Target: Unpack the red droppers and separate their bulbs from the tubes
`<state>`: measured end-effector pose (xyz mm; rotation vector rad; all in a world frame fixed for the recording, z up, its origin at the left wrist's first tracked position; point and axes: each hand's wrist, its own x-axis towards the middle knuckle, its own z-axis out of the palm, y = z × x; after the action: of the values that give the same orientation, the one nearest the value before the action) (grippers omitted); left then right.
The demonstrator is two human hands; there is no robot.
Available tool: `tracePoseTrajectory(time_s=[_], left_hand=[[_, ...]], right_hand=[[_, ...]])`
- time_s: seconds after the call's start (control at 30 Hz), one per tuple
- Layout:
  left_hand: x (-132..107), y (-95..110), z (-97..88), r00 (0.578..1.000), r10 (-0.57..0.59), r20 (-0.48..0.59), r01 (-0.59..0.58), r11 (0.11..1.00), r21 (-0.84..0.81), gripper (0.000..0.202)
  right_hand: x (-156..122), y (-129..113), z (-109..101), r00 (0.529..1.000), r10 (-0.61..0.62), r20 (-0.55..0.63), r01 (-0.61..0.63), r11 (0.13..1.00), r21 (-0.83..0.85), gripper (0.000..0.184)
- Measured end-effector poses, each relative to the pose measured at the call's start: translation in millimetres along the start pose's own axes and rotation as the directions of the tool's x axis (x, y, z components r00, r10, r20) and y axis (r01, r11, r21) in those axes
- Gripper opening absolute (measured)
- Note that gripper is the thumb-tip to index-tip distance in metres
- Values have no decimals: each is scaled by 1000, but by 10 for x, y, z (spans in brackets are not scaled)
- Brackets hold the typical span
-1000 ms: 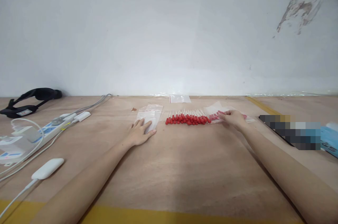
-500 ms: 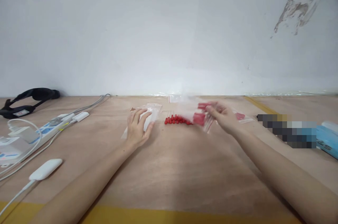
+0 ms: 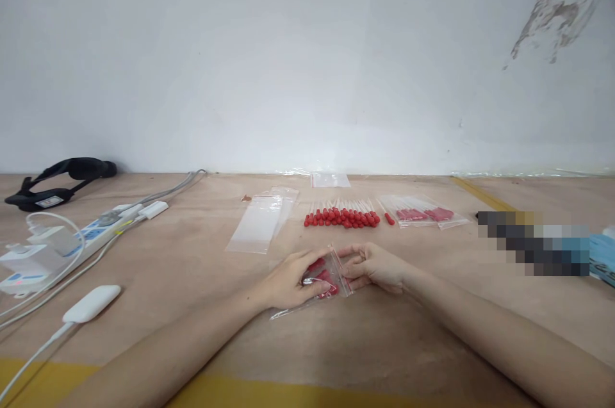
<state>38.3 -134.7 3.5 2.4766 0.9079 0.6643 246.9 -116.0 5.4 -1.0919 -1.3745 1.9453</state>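
Both hands are on a clear zip-lock bag near the table's middle, with red pieces inside that show through the plastic. My left hand is closed around the bag's body, thumb in front, partly covering the contents. At the bag's right end, by its red-lined zip edge, my right hand pinches with thumb and fingers. Beyond them lies a row of white sticks with red tips, and one such stick sits apart to the right. Flat clear zip-lock bags lie at the left, beyond my left hand.
Filled bags with red contents lie right of the sticks; another flat bag is by the wall. A power strip with cables, a white charger and a black strap occupy the left. A blurred patch is at right.
My right hand has brought the bag with red contents down toward me. My left hand has moved right from the flat bags and closed on it. The row of sticks is now uncovered.
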Motion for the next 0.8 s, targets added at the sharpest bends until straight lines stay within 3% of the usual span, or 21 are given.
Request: tracePoseTrajectory(time_s=[0.1, 0.3, 0.63, 0.8], left_hand=[[12, -59, -23, 999, 39, 1, -39, 999, -9, 56], [110, -76, -64, 997, 80, 23, -81, 996, 43, 38], [314, -102, -27, 949, 314, 41, -313, 911, 268, 24], [302, -143, -5, 938, 343, 60, -340, 865, 370, 27]], right_hand=[[-17, -14, 49, 993, 25, -115, -25, 1000, -2, 44], [18, 53, 102, 976, 10, -216, 1, 999, 49, 44], [32, 82, 118, 974, -26, -227, 33, 999, 29, 54], [11, 123, 92, 980, -159, -120, 161, 987, 8, 40]])
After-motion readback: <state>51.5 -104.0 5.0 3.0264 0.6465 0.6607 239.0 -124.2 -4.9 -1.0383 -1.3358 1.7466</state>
